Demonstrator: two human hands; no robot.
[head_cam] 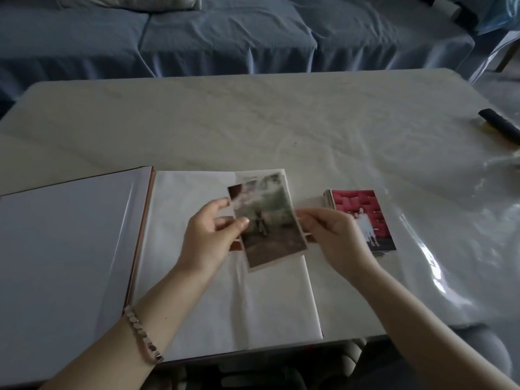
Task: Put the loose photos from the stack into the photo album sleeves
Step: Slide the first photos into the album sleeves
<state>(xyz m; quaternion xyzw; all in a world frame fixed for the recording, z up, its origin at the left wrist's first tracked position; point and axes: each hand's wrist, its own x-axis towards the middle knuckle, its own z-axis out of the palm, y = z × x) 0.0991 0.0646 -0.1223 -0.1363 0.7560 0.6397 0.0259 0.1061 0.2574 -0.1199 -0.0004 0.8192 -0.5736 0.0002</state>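
A person's left hand (213, 235) and right hand (334, 237) held a faded rectangular photo print (270, 220), tilted and showing a small dark figure on open ground, above the blank white right-hand page (225, 305) of an open photo album (70, 249) with a reddish-brown cover edge. The album lay at the desk's near-left corner, its glossy left leaf flat. The left fingers (242, 222) grasped the print's left edge between thumb and fingertips, while the right fingers (306, 213) pinched its right edge. The corners of a second, reddish-brown print (235, 191) showed from behind the faded one; which hand held it could not be told. Just beside the album's right edge, and partly hidden by the right hand, sat a stack of loose photos (363, 205) topped by a picture with a red background. A silver-coloured link bracelet (140, 333) circled the left wrist. The pale desk (253, 122) was covered with wrinkled clear plastic sheeting, and a black oblong object (498, 125), too blurred to identify, lay at its far-right edge. Beyond the far edge stood a sofa draped in blue cloth (225, 38).
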